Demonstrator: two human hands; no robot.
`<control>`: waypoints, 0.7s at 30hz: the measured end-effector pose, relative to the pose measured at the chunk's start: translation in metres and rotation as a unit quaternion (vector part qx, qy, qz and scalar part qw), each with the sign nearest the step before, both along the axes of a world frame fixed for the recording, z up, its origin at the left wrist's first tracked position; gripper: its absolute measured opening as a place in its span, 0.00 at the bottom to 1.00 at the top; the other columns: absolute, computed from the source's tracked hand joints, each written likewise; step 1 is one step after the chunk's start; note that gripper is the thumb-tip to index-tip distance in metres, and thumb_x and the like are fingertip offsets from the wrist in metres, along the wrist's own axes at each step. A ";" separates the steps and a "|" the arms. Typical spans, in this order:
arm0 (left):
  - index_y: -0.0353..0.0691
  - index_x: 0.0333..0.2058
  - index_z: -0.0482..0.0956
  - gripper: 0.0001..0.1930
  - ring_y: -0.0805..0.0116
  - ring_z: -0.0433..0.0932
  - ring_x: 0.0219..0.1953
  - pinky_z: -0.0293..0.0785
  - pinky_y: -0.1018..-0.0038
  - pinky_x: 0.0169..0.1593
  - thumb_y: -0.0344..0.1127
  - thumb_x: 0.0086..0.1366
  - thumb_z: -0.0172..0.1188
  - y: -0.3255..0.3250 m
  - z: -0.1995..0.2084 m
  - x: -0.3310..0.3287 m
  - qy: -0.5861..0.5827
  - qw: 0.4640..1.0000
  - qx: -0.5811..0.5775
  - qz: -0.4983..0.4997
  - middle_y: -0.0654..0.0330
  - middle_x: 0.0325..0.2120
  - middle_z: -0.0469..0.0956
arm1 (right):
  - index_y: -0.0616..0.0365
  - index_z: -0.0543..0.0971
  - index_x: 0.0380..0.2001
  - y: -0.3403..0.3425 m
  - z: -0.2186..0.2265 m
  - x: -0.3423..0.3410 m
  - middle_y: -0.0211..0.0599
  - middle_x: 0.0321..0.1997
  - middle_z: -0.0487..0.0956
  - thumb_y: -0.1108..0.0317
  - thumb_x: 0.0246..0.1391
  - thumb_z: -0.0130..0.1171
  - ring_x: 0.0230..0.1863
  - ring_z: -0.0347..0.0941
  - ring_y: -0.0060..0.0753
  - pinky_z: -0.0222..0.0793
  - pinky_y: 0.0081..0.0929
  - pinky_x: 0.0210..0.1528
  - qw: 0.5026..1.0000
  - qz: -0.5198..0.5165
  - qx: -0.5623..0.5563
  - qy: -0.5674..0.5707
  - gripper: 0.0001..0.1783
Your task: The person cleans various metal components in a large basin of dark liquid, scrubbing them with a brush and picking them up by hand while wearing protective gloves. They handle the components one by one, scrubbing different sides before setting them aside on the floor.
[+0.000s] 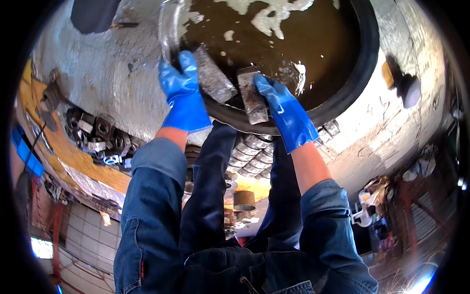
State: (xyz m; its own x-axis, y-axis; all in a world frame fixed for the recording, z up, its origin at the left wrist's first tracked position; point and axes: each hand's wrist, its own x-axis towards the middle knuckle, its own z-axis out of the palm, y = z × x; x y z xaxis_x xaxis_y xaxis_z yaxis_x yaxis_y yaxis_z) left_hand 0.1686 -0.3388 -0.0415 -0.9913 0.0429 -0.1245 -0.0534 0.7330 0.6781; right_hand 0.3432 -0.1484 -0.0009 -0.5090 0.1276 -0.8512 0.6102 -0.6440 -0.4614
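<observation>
My left hand (pixel 179 85), in a blue rubber glove, sits over the left rim of a round black tub (pixel 368 44) of brown liquid, thumb on the inner side and fingers on the outer. Close beside that thumb, a grey, wet-looking metal block (pixel 214 77) slants across the tub's near-left edge. My right hand (pixel 284 105), gloved the same way, grips a second, narrower metal block (pixel 252 95) along its right side. This block stands nearly lengthwise over the near rim, its lower end reaching past the edge. My right fingers are partly hidden behind it.
Dark square metal pieces (pixel 100 130) lie heaped at the left. Stacked round metal pieces (pixel 249 154) sit below the near rim between my legs, with a rusty cylinder (pixel 244 201) lower down. A dark-headed, yellow-handled object (pixel 407 88) lies right of the tub.
</observation>
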 end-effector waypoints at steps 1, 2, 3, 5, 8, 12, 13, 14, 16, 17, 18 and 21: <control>0.29 0.60 0.76 0.34 0.43 0.83 0.51 0.78 0.54 0.57 0.53 0.68 0.67 0.000 0.001 -0.001 0.009 0.998 -0.055 -0.001 0.38 0.50 0.83 | 0.72 0.73 0.65 -0.001 -0.010 0.003 0.40 0.60 0.81 0.52 0.68 0.64 0.61 0.75 0.29 0.67 0.25 0.67 1.000 -0.003 -0.002 0.021 0.36; 0.28 0.60 0.76 0.36 0.43 0.82 0.52 0.77 0.54 0.58 0.56 0.67 0.67 -0.012 -0.011 -0.001 0.027 0.994 -0.100 0.023 0.38 0.51 0.82 | 0.72 0.71 0.67 -0.004 -0.013 0.008 0.43 0.61 0.81 0.51 0.69 0.63 0.63 0.75 0.31 0.67 0.27 0.68 0.999 -0.007 -0.003 0.038 0.37; 0.27 0.60 0.76 0.38 0.43 0.82 0.53 0.76 0.54 0.58 0.59 0.67 0.67 -0.025 -0.024 0.002 0.042 0.987 -0.144 0.050 0.37 0.52 0.81 | 0.72 0.73 0.66 -0.003 0.007 -0.002 0.43 0.61 0.81 0.50 0.68 0.63 0.62 0.75 0.31 0.67 0.27 0.68 0.999 -0.005 -0.022 0.038 0.37; 0.26 0.62 0.74 0.41 0.42 0.81 0.53 0.76 0.54 0.59 0.61 0.67 0.67 -0.010 -0.005 0.002 -0.035 0.998 -0.044 0.041 0.36 0.53 0.80 | 0.64 0.81 0.57 -0.003 0.023 -0.005 0.40 0.51 0.85 0.47 0.66 0.63 0.51 0.80 0.33 0.74 0.34 0.56 0.997 -0.041 0.046 0.052 0.30; 0.25 0.64 0.71 0.43 0.43 0.80 0.51 0.76 0.54 0.58 0.61 0.67 0.67 -0.023 -0.010 -0.012 -0.066 0.997 -0.025 0.010 0.36 0.55 0.79 | 0.65 0.79 0.53 -0.013 -0.030 0.005 0.59 0.45 0.86 0.37 0.60 0.62 0.49 0.84 0.58 0.77 0.45 0.56 0.928 0.217 0.296 -0.070 0.38; 0.23 0.64 0.70 0.46 0.43 0.80 0.52 0.77 0.55 0.58 0.63 0.68 0.65 -0.007 0.002 -0.003 -0.123 0.992 0.035 0.023 0.35 0.56 0.78 | 0.61 0.80 0.54 0.047 0.051 0.033 0.52 0.47 0.87 0.38 0.60 0.62 0.49 0.84 0.57 0.78 0.46 0.55 0.887 0.236 0.397 -0.025 0.36; 0.23 0.64 0.70 0.46 0.43 0.80 0.52 0.77 0.56 0.57 0.64 0.68 0.65 -0.015 0.004 -0.003 -0.120 0.992 -0.005 0.034 0.35 0.56 0.78 | 0.58 0.79 0.58 0.064 0.065 0.056 0.47 0.47 0.87 0.38 0.59 0.63 0.49 0.84 0.55 0.78 0.45 0.56 0.870 0.183 0.457 -0.006 0.37; 0.23 0.65 0.70 0.46 0.44 0.80 0.52 0.78 0.57 0.57 0.64 0.67 0.65 -0.030 -0.001 -0.015 -0.117 0.991 -0.043 0.046 0.35 0.56 0.78 | 0.57 0.79 0.60 0.085 0.075 0.082 0.47 0.48 0.87 0.36 0.60 0.62 0.52 0.84 0.52 0.78 0.44 0.57 0.861 0.178 0.476 -0.019 0.38; 0.23 0.65 0.70 0.47 0.45 0.80 0.51 0.79 0.57 0.56 0.65 0.67 0.65 -0.039 -0.007 -0.023 -0.114 0.988 -0.084 0.060 0.36 0.56 0.78 | 0.53 0.79 0.61 0.127 0.070 0.150 0.43 0.55 0.86 0.36 0.62 0.62 0.56 0.83 0.49 0.77 0.41 0.61 0.836 0.177 0.507 -0.114 0.37; 0.23 0.65 0.70 0.47 0.46 0.80 0.51 0.79 0.58 0.55 0.66 0.66 0.66 -0.040 -0.003 -0.026 -0.104 0.988 -0.095 0.066 0.36 0.56 0.78 | 0.52 0.78 0.64 0.149 0.042 0.193 0.43 0.57 0.85 0.39 0.62 0.64 0.59 0.82 0.48 0.75 0.41 0.64 0.861 0.153 0.461 -0.149 0.36; 0.24 0.65 0.70 0.48 0.47 0.80 0.51 0.79 0.58 0.55 0.66 0.66 0.66 -0.037 0.002 -0.026 -0.095 0.987 -0.106 0.071 0.36 0.56 0.78 | 0.56 0.76 0.66 0.165 0.027 0.226 0.45 0.58 0.85 0.42 0.62 0.65 0.62 0.80 0.48 0.74 0.41 0.66 0.850 0.151 0.455 -0.219 0.38; 0.25 0.66 0.69 0.44 0.52 0.80 0.51 0.80 0.60 0.55 0.62 0.70 0.64 -0.025 -0.001 -0.022 -0.124 0.991 -0.034 0.033 0.42 0.58 0.77 | 0.59 0.73 0.68 0.206 -0.050 0.354 0.57 0.61 0.82 0.35 0.57 0.66 0.64 0.78 0.55 0.72 0.43 0.67 0.825 0.201 0.405 -0.340 0.47</control>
State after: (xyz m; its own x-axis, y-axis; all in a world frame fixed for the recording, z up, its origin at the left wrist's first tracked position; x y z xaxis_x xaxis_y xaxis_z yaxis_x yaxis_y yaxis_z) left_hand 0.1470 -0.3636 -0.0422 -0.9304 -0.0385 -0.3644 -0.2618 0.7657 0.5875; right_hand 0.6974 0.0579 -0.0507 -0.0893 0.7320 -0.6754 0.9942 0.0245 -0.1049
